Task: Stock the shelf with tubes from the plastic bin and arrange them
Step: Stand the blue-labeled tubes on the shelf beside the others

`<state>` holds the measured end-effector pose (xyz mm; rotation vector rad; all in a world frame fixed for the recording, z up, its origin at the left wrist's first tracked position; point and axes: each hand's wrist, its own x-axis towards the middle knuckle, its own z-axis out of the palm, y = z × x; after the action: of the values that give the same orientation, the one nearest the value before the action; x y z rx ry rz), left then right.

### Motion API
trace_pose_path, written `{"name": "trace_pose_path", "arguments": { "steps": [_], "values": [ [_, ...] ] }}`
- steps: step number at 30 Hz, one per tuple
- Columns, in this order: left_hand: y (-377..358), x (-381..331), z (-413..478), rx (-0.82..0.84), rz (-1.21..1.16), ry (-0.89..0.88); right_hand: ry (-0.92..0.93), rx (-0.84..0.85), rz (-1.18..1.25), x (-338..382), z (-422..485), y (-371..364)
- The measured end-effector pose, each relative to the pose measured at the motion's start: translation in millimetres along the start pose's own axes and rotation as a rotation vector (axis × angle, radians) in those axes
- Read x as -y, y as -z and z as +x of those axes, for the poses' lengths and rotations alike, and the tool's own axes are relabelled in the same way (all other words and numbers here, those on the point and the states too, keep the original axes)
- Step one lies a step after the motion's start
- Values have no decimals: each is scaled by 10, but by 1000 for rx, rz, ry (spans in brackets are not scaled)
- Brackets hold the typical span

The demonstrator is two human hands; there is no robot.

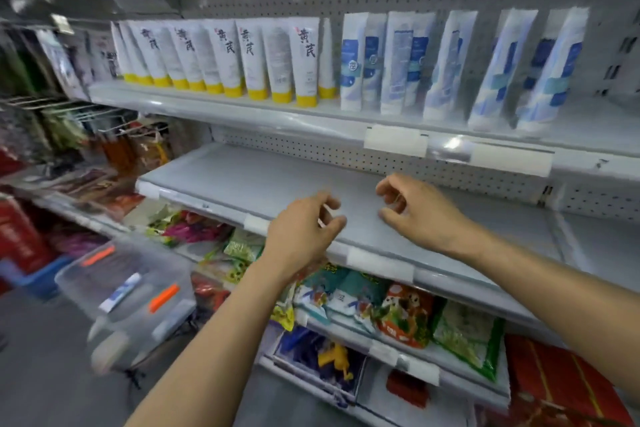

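On the upper shelf stands a row of white tubes with yellow caps, and to their right several white-and-blue tubes that lean to the right. My left hand and my right hand hover over the front of the bare grey middle shelf, fingers loosely curled and apart, holding nothing. A clear plastic bin with orange latches sits low at the left, with one white-and-blue tube lying inside.
Snack bags fill the shelf below the hands. Red boxes sit at the lower right. Hanging goods on hooks crowd the left side. White price tags clip to the shelf edges.
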<state>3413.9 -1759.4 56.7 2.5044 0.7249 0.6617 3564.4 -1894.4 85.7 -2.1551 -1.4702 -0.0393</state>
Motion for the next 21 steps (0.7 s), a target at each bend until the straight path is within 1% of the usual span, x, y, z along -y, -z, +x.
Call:
{"name": "trace_pose_path", "arguments": {
  "steps": [5,10,13,17,21],
  "values": [
    [368,1236,-174,53,33,182,101,175,36,714,715,-962],
    [965,2774,-338,106,52,378,185,353,134,1705,1556,-2222],
    [1385,3732,-461,135,55,519,228,493,174,2318,2027,-3012],
    [1788,4792,-529,166,33,701,162,611,237,2824,2535,-3948],
    [1856,5594,-431,211,-48,815,90,750,284,3080,2968,-4836]
  ]
}}
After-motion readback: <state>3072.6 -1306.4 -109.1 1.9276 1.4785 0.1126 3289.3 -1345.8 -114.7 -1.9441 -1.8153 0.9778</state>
